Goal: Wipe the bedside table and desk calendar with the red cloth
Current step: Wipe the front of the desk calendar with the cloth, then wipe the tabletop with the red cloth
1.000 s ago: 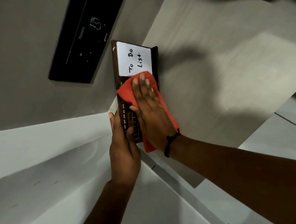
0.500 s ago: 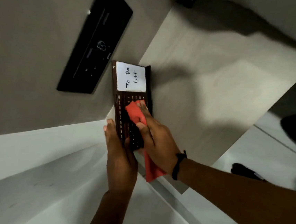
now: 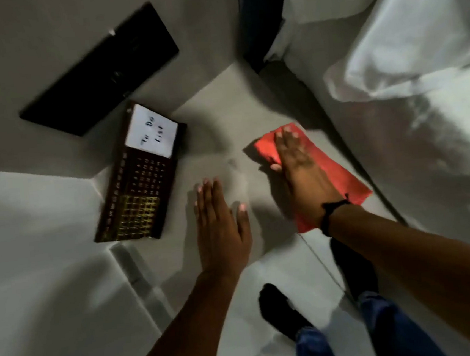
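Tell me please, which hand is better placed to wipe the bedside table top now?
The right hand. It already lies flat on the red cloth, pressing it onto the bedside table. The left hand is open and holds nothing, between the cloth and the desk calendar.

- desk calendar (image 3: 139, 175): white card (image 3: 152, 134) at its top end, handwritten "To Do List", blurred but legible
- below the card, rows of small date numbers and month tabs along the calendar's left edge, too blurred to read
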